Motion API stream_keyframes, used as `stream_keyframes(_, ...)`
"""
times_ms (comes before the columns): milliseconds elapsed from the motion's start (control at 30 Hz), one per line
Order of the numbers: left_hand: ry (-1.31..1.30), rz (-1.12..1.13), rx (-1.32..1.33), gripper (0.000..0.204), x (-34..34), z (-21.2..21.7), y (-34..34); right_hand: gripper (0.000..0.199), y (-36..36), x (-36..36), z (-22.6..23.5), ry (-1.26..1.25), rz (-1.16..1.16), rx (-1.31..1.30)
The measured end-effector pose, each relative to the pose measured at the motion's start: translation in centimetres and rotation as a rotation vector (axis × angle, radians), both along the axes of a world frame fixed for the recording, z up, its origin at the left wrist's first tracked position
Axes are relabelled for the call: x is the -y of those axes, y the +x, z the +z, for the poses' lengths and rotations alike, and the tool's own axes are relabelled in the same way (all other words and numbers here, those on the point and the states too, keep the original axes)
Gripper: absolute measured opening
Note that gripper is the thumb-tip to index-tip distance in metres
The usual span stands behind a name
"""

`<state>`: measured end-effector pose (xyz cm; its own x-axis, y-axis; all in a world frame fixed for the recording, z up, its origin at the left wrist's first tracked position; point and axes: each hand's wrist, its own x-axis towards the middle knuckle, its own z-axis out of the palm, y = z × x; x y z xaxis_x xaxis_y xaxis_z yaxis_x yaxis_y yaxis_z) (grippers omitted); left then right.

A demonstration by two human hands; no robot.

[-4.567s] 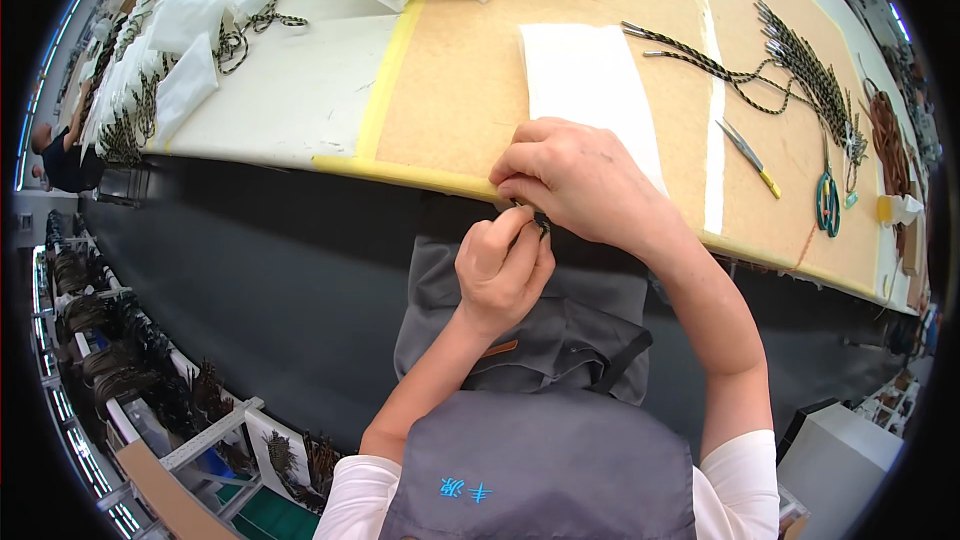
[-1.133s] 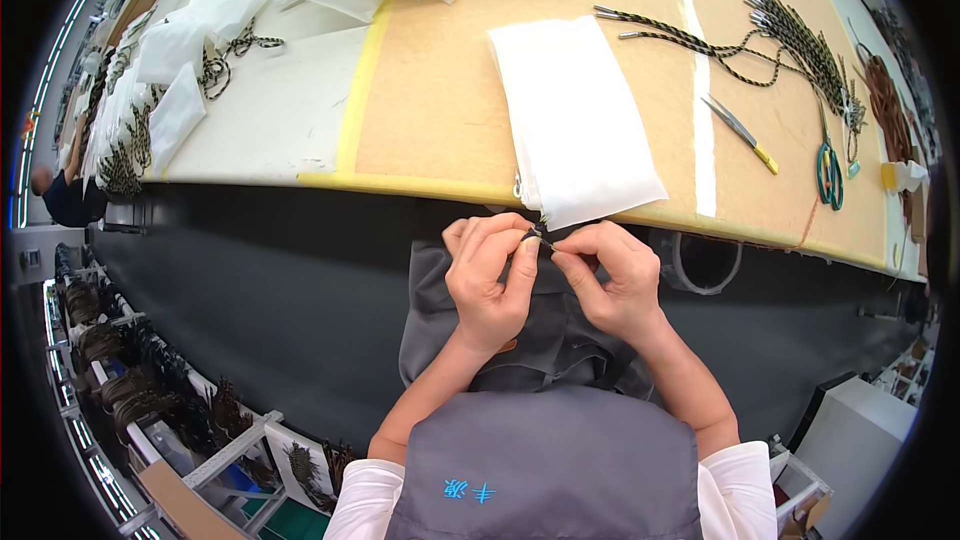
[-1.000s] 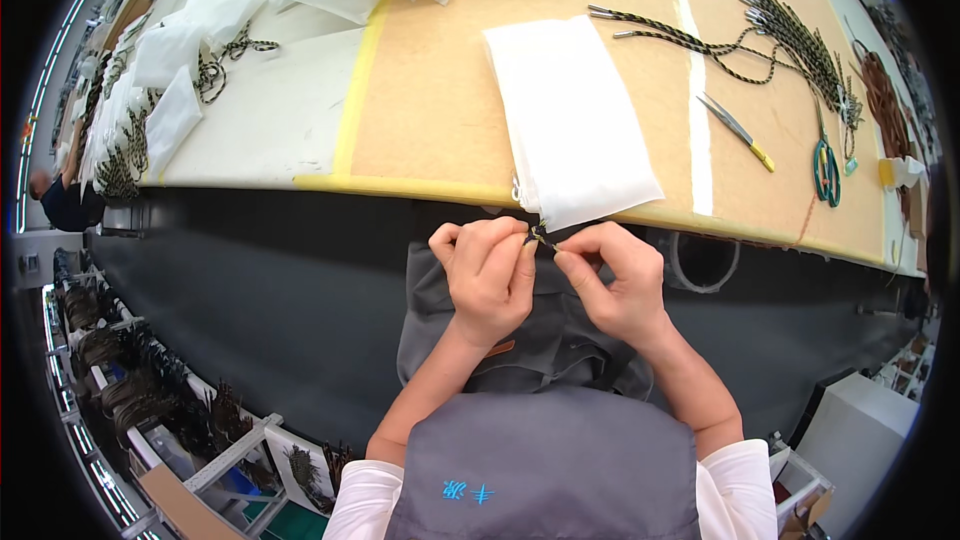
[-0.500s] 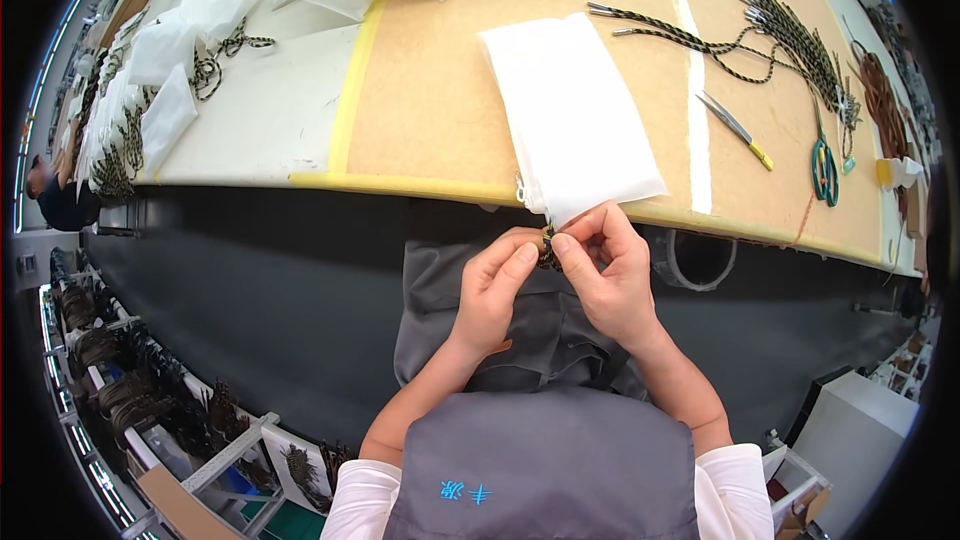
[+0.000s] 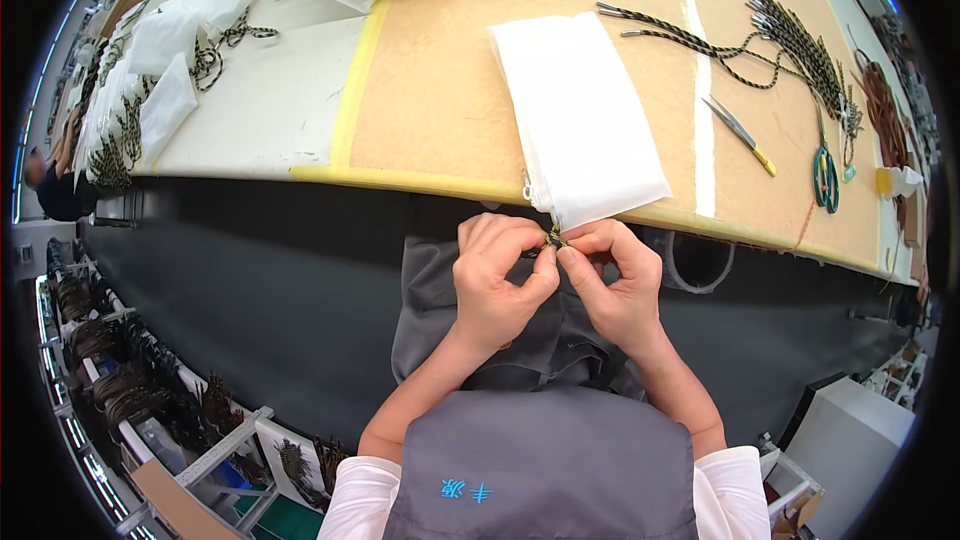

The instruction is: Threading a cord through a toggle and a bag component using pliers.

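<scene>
And here's the black-and-yellow patterned cord (image 5: 557, 239), dead centre, nipped in the fingers of both hands just off the counter's near edge! It's bunched so tightly there's no reading its long axis. Neither hand is nearer; there's one on each flank, both touching. Straight beyond, right up against the fingers, the near-left corner of the white pouch (image 5: 580, 120) pokes over the edge of the counter (image 5: 450, 90); whether cord and pouch are joined, I can't tell. That pouch lies flat, long axis running away from the person, far end leaning left, a pale loop (image 5: 528, 186) at its near left side.

Out to the hands! The left hand (image 5: 500, 275) has thumb and forefinger pressed together on the cord, other fingers curled. The right hand (image 5: 618, 280) answers from its own side, thumb and forefinger pinching, the rest tucked in. Forearms angle inward in front of the grey apron (image 5: 545, 440), elbows wide, fingertips almost meeting.

Farther right on the counter: tweezers (image 5: 738, 134), green-handled scissors (image 5: 824, 180) and a fan of silver-tipped cords (image 5: 800, 40), all well apart from the hands.
</scene>
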<state>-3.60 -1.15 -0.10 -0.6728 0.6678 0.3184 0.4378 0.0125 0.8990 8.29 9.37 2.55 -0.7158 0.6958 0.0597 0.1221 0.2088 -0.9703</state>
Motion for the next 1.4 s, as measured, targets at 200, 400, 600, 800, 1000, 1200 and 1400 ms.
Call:
stream_keyframes(200, 0.014, 0.079, -0.381, 0.019, -0.3, 0.0, 0.0, 0.009, 0.1, -0.1, -0.3, 0.122, 0.037, -0.05)
stream_keyframes(400, 0.007, 0.057, -0.274, 0.019, -0.1, 0.0, 0.4, 0.011, 0.4, -0.4, -0.2, -0.039, 0.023, -0.109)
stream_keyframes(600, 0.011, 0.037, -0.236, 0.017, -0.1, 0.2, 0.5, 0.015, 0.4, -1.3, 0.1, -0.131, 0.054, -0.041)
stream_keyframes(800, 0.01, -0.022, -0.229, 0.014, -0.1, 0.9, 0.2, 0.015, 0.0, -1.1, 1.0, -0.107, 0.05, 0.033)
stream_keyframes(1000, 0.042, -0.114, 0.089, 0.006, 0.2, 0.1, -0.2, 0.024, 0.2, -0.3, -0.2, -0.171, 0.01, -0.033)
stream_keyframes(1200, -0.014, -0.032, -0.13, 0.009, 0.0, 0.6, 0.7, 0.033, 0.6, 2.5, -1.6, -0.785, 0.046, -0.287)
stream_keyframes(1400, 0.005, -0.007, -0.108, 0.013, -0.1, 0.0, 1.2, 0.025, 0.8, 1.9, -1.9, -0.79, 0.011, -0.239)
